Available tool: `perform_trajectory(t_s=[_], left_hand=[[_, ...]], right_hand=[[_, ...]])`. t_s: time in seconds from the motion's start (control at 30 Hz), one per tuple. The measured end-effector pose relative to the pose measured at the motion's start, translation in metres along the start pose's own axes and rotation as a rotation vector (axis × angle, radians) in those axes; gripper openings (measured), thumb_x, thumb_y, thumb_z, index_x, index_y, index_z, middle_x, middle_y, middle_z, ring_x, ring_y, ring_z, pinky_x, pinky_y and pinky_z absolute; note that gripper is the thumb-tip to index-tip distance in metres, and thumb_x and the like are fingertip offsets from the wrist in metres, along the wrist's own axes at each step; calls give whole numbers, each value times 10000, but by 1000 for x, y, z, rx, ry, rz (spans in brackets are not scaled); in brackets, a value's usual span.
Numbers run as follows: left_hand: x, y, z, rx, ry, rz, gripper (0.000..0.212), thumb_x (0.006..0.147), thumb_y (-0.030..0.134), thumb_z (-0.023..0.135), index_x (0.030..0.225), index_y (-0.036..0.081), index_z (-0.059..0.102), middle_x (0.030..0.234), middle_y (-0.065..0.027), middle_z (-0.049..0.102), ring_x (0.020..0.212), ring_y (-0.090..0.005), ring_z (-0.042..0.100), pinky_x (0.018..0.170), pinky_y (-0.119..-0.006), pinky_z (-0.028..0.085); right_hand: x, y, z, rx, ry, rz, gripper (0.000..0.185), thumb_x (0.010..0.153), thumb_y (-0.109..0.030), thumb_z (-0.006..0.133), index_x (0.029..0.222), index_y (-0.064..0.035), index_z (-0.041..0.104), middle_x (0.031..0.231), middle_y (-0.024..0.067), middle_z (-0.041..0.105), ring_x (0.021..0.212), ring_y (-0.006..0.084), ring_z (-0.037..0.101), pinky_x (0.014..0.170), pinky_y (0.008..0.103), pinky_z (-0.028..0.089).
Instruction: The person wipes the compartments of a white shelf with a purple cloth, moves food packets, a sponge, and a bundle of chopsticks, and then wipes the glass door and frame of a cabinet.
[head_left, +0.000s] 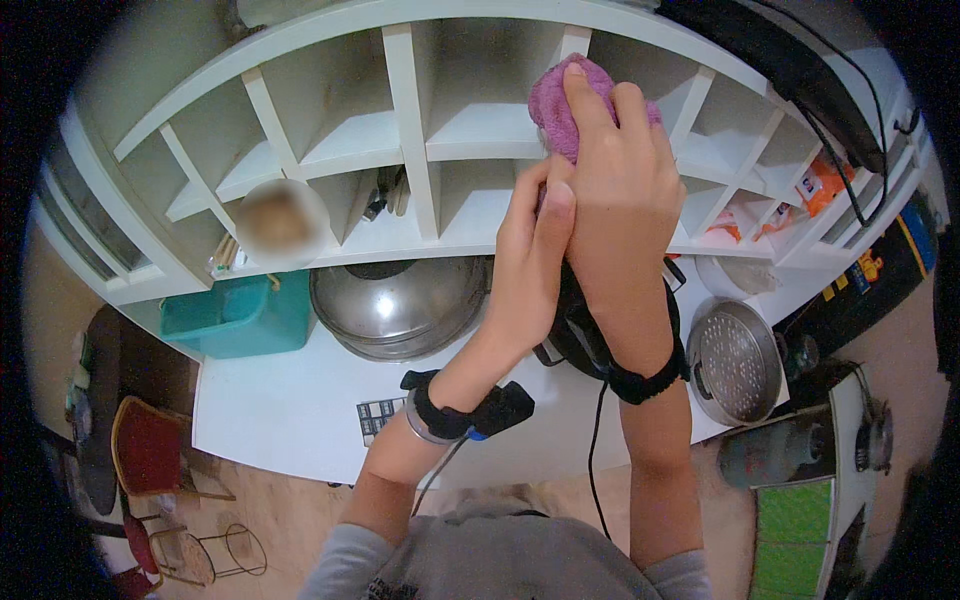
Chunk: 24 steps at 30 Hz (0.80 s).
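A bunched purple-pink cloth is in my right hand, its fingers pressed over it in front of a divider of the white cubby shelf. My left hand is just below and to the left, its fingertips at the cloth's lower end and touching or close to my right hand. Whether it grips part of the cloth is hard to see. Both wrists wear black straps with cables. Behind my forearms is a black object, mostly hidden.
On the white counter stand a teal plastic bin, a lidded metal pan and a perforated metal steamer pot. Orange packets lie in the right cubbies. A black appliance with a cable rests on top at right. A red chair stands at left.
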<state>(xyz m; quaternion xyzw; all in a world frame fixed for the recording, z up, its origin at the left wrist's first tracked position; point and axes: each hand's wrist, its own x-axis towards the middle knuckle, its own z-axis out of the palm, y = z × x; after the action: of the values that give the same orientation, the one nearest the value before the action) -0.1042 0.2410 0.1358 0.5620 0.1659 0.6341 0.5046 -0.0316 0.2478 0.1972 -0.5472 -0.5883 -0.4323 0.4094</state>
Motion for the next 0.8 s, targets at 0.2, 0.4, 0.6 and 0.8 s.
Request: perform_trajectory(t_s=[0.2,0.4,0.6,0.8], left_hand=[[-36,-45,-13,-49,-1,-144,540,962,487,302,1297,71,381,1276,-55,435,1180,-147,404,990,-301,328],[-70,-75,-28,-89,47,-354,563,944,502,353,1307,72,359,1261,-51,442,1128,-138,441,943,-281,365],[-37,-47,-16,57,-23,-198,603,930,523,384,1292,41,359,1202,-58,476,1046,-119,475,857,-238,394],[-66,-78,-25,2,24,-256,618,918,574,344,1264,63,374,1215,-71,453,1124,-158,442,976,-281,328]], right_hand=[[-44,-8,2,-152,-291,-21,542,633,-139,616,1163,-47,548,934,75,517,707,268,540,518,307,507],[-105,-7,15,63,-388,102,609,664,-145,610,1262,-133,493,986,105,494,841,350,546,639,376,511],[-65,7,10,132,-227,20,660,629,-176,652,1256,-78,472,956,92,484,716,299,521,583,352,500],[-100,-5,16,20,-434,63,617,664,-132,605,1268,-115,479,1003,123,493,855,370,542,699,387,511]])
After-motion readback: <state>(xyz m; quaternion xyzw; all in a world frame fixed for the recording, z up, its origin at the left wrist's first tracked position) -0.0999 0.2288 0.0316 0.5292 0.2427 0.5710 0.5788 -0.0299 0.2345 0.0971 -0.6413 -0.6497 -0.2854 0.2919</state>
